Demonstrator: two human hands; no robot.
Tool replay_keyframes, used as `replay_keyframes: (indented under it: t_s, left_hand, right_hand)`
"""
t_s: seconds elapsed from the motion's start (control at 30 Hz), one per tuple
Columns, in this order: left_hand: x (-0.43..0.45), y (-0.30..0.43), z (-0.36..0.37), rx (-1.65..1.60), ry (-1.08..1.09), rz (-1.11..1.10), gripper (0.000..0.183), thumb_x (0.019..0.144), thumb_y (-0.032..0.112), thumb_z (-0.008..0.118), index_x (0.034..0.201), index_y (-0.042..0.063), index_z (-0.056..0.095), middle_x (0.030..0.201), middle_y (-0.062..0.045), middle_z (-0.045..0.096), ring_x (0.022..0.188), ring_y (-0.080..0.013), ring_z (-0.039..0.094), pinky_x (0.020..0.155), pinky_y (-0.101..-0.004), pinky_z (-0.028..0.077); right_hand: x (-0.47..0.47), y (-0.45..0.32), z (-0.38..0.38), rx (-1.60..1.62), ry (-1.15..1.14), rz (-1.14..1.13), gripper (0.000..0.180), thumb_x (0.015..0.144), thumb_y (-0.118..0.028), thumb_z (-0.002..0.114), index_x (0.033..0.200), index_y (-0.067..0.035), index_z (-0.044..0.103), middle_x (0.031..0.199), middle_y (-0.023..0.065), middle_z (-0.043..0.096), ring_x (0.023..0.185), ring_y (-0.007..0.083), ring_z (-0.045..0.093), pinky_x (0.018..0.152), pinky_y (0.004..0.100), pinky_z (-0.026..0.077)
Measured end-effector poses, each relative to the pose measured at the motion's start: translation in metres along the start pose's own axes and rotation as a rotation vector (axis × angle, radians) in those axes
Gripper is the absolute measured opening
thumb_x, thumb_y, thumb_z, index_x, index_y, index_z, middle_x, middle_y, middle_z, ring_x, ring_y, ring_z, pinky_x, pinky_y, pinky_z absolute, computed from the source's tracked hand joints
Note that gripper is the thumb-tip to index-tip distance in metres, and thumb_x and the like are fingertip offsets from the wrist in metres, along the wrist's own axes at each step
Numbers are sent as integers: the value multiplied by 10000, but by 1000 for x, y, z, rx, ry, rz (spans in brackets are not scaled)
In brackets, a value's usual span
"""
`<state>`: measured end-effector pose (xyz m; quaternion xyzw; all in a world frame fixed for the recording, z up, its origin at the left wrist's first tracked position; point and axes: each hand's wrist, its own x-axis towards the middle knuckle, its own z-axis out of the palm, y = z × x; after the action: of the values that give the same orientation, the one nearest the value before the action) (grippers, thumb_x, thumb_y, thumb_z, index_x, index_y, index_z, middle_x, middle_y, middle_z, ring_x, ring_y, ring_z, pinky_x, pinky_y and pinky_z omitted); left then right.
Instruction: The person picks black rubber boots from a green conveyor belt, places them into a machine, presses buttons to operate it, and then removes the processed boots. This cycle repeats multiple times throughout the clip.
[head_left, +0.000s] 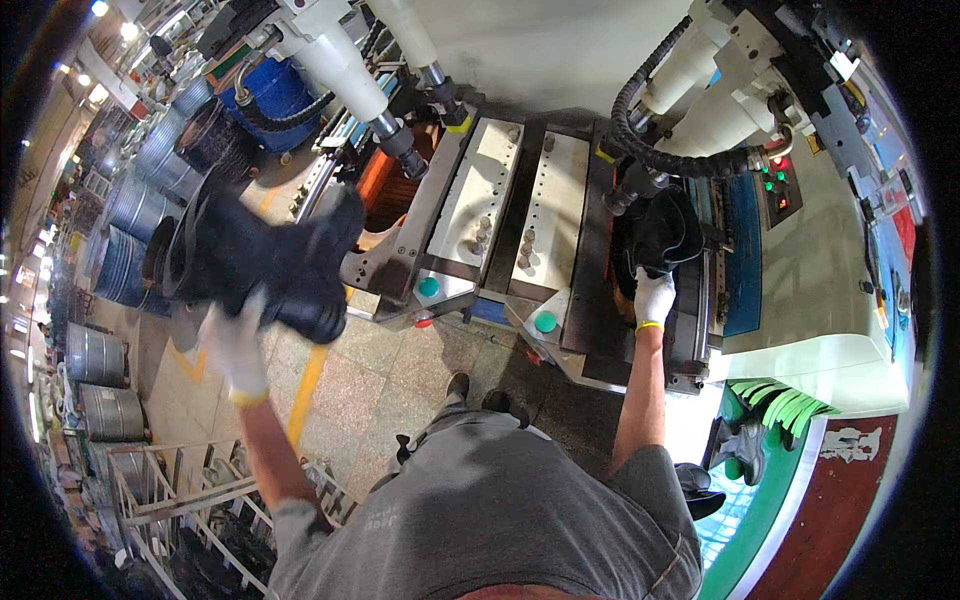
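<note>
My left hand (236, 345), in a white glove and blurred by motion, holds dark boots (247, 255) up at the left of the machine. Two toe ends seem to show, but blur keeps me from being sure of the count. At the right-hand station my right hand (654, 298), gloved in white with a yellow cuff, grips a black boot (664, 229). That boot sits below a white machine cylinder (697, 112), and its far side is partly hidden by a black hose (637, 142). Some of my right fingers are out of sight behind the boot.
Between the stations lie two pale metal plates (476, 195) with bolts. Green buttons (428, 286) sit on the near corners. A left cylinder (341, 75) hangs over an orange-lined opening (397, 180). Metal drums (135, 210) and a rack (187, 495) stand left; black shoes (742, 450) lie right.
</note>
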<state>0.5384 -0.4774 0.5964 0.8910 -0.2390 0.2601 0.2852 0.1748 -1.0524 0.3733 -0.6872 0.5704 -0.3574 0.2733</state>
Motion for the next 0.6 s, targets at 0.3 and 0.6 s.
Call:
replay_keyframes:
  t_s: [0.3, 0.6]
  left_hand:
    - [144, -30, 345, -75, -218, -114, 426, 826, 263, 809, 1204, 68, 784, 1118, -252, 810, 1112, -447, 767, 1002, -551, 597]
    - [102, -39, 365, -339, -540, -67, 564, 726, 360, 987, 1188, 75, 833, 1211, -174, 839, 1163, -359, 783, 1044, -453, 606]
  right_hand:
    - [0, -17, 0, 41, -12, 48, 385, 940, -182, 869, 1278, -20, 781, 1213, 173, 847, 1126, 345, 804, 1002, 428, 598]
    - [0, 6, 4, 106, -15, 24, 334, 964, -165, 860, 1235, 19, 796, 1202, 181, 850, 1112, 319, 809, 980, 401, 594]
